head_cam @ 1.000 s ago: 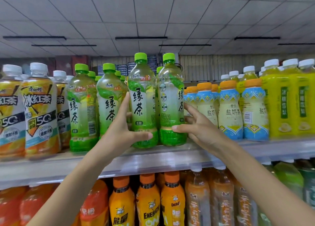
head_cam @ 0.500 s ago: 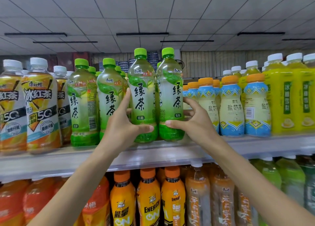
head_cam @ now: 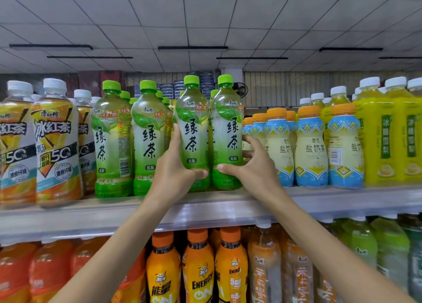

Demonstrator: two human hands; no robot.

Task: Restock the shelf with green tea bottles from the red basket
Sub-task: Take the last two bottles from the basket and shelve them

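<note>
At the centre of the frame, the left hand (head_cam: 175,172) grasps one green tea bottle (head_cam: 193,133) and the right hand (head_cam: 251,165) grasps its neighbour (head_cam: 227,131), both upright at the front edge of the shelf (head_cam: 342,202). The red basket is out of view. The bottles press together, their bases near the lip, so an uneven push could tip one forward off the shelf, or knock the blue-labelled bottles (head_cam: 277,147) just beside the right hand.
</note>
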